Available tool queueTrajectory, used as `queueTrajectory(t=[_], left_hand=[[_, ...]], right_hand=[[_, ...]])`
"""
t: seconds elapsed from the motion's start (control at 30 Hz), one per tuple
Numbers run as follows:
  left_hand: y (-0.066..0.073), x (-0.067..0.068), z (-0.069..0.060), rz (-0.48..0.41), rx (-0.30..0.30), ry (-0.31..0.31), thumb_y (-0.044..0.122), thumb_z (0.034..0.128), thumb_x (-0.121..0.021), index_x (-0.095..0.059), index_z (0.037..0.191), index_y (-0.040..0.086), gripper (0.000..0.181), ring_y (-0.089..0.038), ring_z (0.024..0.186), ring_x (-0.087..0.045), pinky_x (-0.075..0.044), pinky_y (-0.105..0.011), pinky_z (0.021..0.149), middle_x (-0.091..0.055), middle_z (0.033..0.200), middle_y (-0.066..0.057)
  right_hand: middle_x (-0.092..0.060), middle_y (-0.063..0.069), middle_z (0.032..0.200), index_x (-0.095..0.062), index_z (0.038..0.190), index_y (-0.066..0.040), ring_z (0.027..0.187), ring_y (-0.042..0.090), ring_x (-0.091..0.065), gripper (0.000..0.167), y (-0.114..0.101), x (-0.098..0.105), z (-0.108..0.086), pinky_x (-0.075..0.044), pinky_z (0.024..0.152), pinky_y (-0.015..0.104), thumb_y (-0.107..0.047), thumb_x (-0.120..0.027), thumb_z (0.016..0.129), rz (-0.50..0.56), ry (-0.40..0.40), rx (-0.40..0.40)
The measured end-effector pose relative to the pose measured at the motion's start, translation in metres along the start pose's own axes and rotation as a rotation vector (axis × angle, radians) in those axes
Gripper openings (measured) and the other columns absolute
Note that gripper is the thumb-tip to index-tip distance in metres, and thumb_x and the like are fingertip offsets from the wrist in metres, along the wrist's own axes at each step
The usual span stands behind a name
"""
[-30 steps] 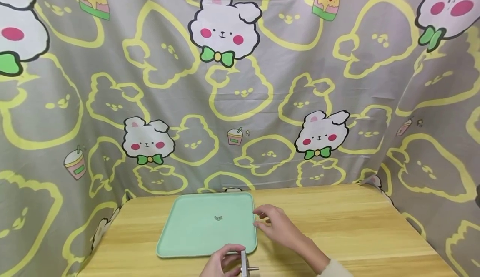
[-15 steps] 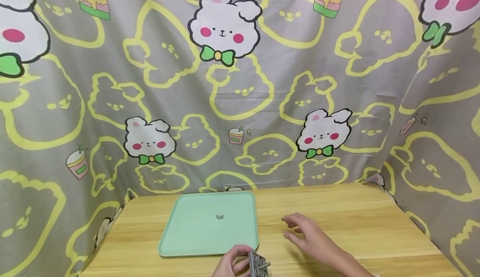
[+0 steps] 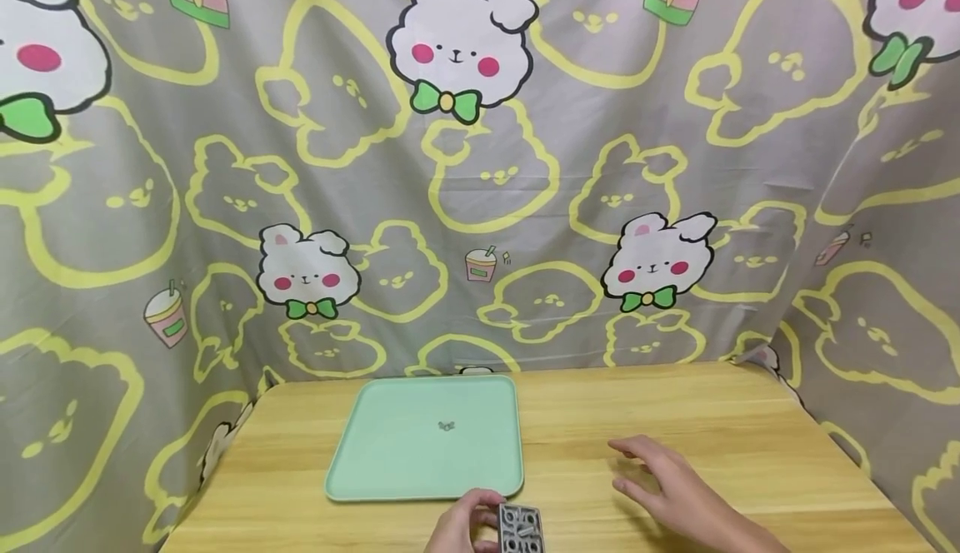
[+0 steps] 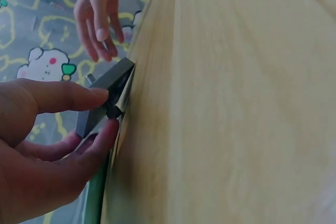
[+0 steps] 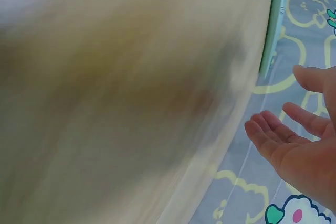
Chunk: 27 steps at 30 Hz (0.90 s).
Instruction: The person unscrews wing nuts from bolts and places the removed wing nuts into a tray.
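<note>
My left hand [image 3: 457,528] pinches a small grey square block [image 3: 521,528] by its edge at the bottom middle of the head view. Round recesses mark the block's face, and a short pin sticks out of it. Seen from the left wrist, the thumb and fingers grip the same block [image 4: 116,76], which stands tilted; a small dark knob [image 4: 113,112] shows on its other side. My right hand [image 3: 671,486] is off to the right, apart from the block, with nothing in it. In the right wrist view its fingers [image 5: 273,135] are loosely bent.
A mint-green tray [image 3: 420,445] with a small printed mark lies on the wooden table [image 3: 577,420], just beyond my left hand. A grey patterned curtain [image 3: 555,245] hangs behind the table and at both sides.
My right hand has moved away to the right from beside the tray. The block in my left hand has turned, so its recessed face now shows. The head view has shifted slightly.
</note>
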<state>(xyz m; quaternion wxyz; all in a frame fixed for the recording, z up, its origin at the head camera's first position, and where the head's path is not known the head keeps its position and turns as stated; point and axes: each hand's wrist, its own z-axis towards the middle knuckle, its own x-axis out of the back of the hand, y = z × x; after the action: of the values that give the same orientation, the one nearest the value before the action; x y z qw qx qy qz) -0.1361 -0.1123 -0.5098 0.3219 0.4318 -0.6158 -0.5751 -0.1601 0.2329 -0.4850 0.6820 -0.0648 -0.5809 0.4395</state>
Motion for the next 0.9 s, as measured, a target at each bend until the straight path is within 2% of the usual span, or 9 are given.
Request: queueTrajectory(t=[0.1, 0.23, 0.33, 0.5, 0.6, 0.67, 0.73, 0.9], left_hand=[[0.003, 0.004, -0.002, 0.150, -0.038, 0.015, -0.015, 0.0669, -0.082, -0.057, 0.124, -0.007, 0.062, -0.024, 0.082, -0.066, -0.063, -0.029, 0.069, -0.062, 0.097, -0.010], [0.005, 0.011, -0.004, 0.273, -0.046, 0.027, -0.009, 0.0675, -0.085, -0.059, 0.123, -0.004, 0.061, -0.021, 0.085, -0.059, -0.057, -0.023, 0.060, -0.061, 0.096, -0.008], [0.007, 0.016, -0.005, 0.234, -0.012, 0.017, -0.013, 0.0702, -0.083, -0.059, 0.124, -0.004, 0.059, -0.021, 0.087, -0.062, -0.060, -0.026, 0.064, -0.062, 0.098, -0.008], [0.010, 0.020, -0.010, 0.032, 0.035, 0.003, -0.024, 0.0728, -0.073, -0.056, 0.124, -0.008, 0.056, -0.025, 0.096, -0.069, -0.065, -0.039, 0.082, -0.064, 0.106, -0.012], [0.010, 0.019, -0.012, -0.037, 0.045, -0.010, -0.023, 0.0734, -0.073, -0.056, 0.124, -0.009, 0.056, -0.025, 0.095, -0.070, -0.064, -0.040, 0.084, -0.065, 0.106, -0.013], [0.008, 0.019, -0.012, -0.019, 0.034, -0.023, -0.021, 0.0734, -0.074, -0.056, 0.124, -0.010, 0.055, -0.023, 0.093, -0.069, -0.064, -0.036, 0.082, -0.065, 0.104, -0.012], [0.006, 0.020, -0.011, 0.036, 0.014, -0.038, -0.017, 0.0736, -0.077, -0.057, 0.123, -0.011, 0.054, -0.020, 0.091, -0.067, -0.064, -0.031, 0.077, -0.065, 0.102, -0.011], [0.002, 0.024, -0.010, 0.218, -0.053, -0.025, -0.011, 0.0699, -0.082, -0.061, 0.119, -0.008, 0.054, -0.016, 0.083, -0.061, -0.058, -0.021, 0.062, -0.062, 0.098, -0.007]], right_hand=[[-0.065, 0.008, 0.126, -0.060, 0.135, -0.002, 0.108, 0.030, -0.066, 0.045, 0.000, 0.001, -0.005, -0.063, 0.080, 0.039, -0.027, -0.070, 0.100, -0.059, 0.015, 0.003], [-0.063, 0.006, 0.130, -0.060, 0.136, -0.005, 0.113, 0.031, -0.065, 0.048, 0.000, 0.001, -0.011, -0.062, 0.084, 0.042, -0.033, -0.071, 0.099, -0.137, 0.015, -0.012], [-0.062, 0.002, 0.133, -0.060, 0.137, -0.008, 0.115, 0.030, -0.064, 0.050, -0.001, 0.003, -0.016, -0.061, 0.087, 0.043, -0.037, -0.070, 0.099, -0.194, 0.014, -0.035], [-0.062, 0.001, 0.134, -0.060, 0.138, -0.009, 0.117, 0.030, -0.064, 0.050, -0.003, 0.009, -0.019, -0.062, 0.088, 0.045, -0.035, -0.073, 0.097, -0.233, 0.051, -0.028], [-0.061, 0.001, 0.133, -0.060, 0.138, -0.009, 0.117, 0.029, -0.063, 0.049, -0.003, 0.011, -0.020, -0.062, 0.087, 0.043, -0.034, -0.073, 0.097, -0.245, 0.068, -0.029], [-0.061, 0.000, 0.133, -0.061, 0.137, -0.010, 0.117, 0.029, -0.063, 0.049, -0.004, 0.012, -0.021, -0.062, 0.087, 0.042, -0.034, -0.074, 0.096, -0.248, 0.072, -0.037], [-0.061, 0.000, 0.133, -0.061, 0.137, -0.010, 0.117, 0.029, -0.063, 0.050, -0.004, 0.012, -0.022, -0.062, 0.087, 0.042, -0.034, -0.074, 0.096, -0.252, 0.075, -0.046], [-0.060, 0.002, 0.135, -0.060, 0.139, -0.011, 0.118, 0.029, -0.063, 0.053, -0.006, 0.012, -0.023, -0.061, 0.087, 0.045, -0.037, -0.074, 0.096, -0.262, 0.072, -0.075]])
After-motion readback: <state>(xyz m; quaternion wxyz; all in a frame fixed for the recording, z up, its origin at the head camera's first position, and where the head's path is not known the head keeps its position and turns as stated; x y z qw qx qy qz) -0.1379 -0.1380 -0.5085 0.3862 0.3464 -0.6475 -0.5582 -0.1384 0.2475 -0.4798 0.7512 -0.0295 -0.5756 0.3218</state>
